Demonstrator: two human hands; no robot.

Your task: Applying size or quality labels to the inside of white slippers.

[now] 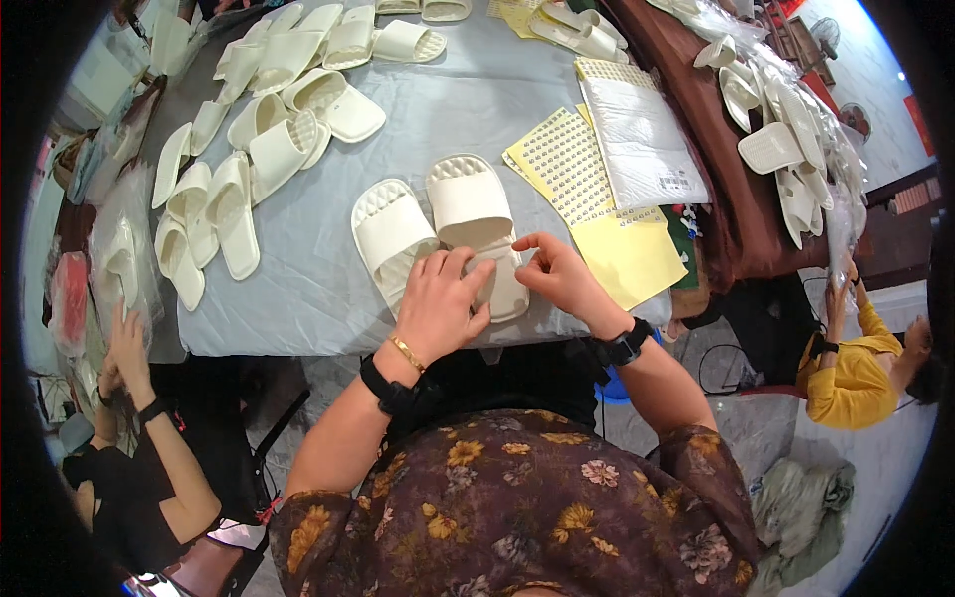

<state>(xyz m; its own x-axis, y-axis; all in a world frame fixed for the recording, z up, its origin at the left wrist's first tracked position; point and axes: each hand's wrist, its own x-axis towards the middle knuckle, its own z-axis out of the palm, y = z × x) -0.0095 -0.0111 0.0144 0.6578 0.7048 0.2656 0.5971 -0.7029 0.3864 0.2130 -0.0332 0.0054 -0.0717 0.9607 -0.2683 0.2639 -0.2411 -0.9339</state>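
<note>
Two cream slide slippers lie side by side before me, toes away: the left slipper point(390, 234) and the right slipper point(470, 204). My left hand point(443, 298) is laid across their heel ends, its fingers apart and bent slightly, palm down. Just over the right slipper's footbed, my right hand point(567, 279) has its fingers curled, with index finger and thumb close to each other. Whatever may be between those fingertips is too small to make out. Beside this hand lie sheets of small printed stickers point(567, 164) and a yellow backing sheet point(632, 259).
More cream slippers point(234, 214) cover the table's left and far left. A white plastic packet point(647, 139) rests on the sticker sheets. Brown cloth point(686, 119) borders the table at right, with bagged slippers point(786, 149) beyond. A co-worker's arms point(139, 368) show at left; another person in yellow point(851, 378) sits right.
</note>
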